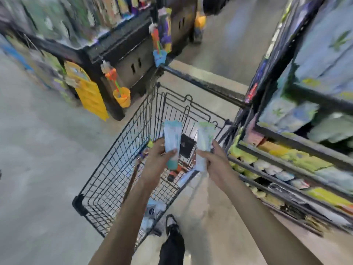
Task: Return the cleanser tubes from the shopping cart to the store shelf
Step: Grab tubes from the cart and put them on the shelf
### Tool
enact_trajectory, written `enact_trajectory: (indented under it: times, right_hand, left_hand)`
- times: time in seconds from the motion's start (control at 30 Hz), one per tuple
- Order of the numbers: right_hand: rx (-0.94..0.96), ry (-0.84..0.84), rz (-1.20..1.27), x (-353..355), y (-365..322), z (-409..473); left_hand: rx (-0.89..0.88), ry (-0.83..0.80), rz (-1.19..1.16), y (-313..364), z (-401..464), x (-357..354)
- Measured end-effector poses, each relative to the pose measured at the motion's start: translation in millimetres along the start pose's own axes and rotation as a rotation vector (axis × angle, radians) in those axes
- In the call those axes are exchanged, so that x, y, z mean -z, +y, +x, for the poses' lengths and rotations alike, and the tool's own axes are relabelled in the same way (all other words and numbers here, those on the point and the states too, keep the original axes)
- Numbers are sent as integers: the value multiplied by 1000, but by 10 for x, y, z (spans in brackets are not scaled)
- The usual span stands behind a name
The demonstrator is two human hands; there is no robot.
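Cart [122,169] left of shelf [286,153] (touching)

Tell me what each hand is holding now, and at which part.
Left hand grips a pale blue plastic tube near its teal cap end. Right hand grips a white, green-topped plastic tube around its lower half.

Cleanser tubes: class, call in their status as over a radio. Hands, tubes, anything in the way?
Left hand grips one tube; right hand grips another tube. Both held above the cart. Shelf to the right, path open.
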State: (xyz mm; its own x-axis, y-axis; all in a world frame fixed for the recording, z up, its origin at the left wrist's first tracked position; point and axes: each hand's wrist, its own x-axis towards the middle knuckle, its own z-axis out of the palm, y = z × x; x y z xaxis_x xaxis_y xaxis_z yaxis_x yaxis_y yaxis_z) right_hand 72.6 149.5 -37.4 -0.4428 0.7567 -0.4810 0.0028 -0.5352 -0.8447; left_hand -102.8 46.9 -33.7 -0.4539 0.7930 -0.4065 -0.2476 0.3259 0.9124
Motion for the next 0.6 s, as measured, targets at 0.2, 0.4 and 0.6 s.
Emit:
enact_trajectory:
  times: [0.2, 0.4, 0.6]
  right_hand:
    - [165, 80, 101, 978, -433, -989]
    - [338, 204, 122, 2023, -641, -2186]
    - [441, 351, 124, 2918, -739, -3160]
  left_hand:
    - [-107, -199, -17, 349, -678, -1160]
    - [-181, -397, -20, 414, -1552, -2384]
    - [-217, -565, 26, 339, -2279, -3421]
